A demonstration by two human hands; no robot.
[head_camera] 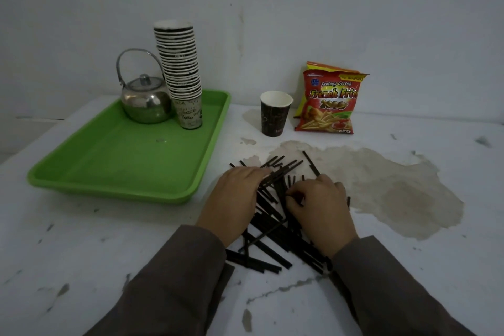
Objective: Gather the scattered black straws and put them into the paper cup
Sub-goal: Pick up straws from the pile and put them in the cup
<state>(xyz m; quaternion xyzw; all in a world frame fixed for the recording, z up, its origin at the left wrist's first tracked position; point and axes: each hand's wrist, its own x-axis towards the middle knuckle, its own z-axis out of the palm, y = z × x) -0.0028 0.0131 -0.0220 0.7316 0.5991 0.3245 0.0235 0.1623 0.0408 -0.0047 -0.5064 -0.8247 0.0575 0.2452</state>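
We see the left hand (236, 194) lying flat, fingers spread, on the black straws (275, 229) at lower centre; the right hand (317, 203) pinches some (count unclear). The paper cup (275, 113) stands above, empty.

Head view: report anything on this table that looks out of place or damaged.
Thin black straws lie criss-crossed in a loose heap beneath both hands. Beside them, the white tabletop's coating has peeled away, leaving a large brownish bare patch.
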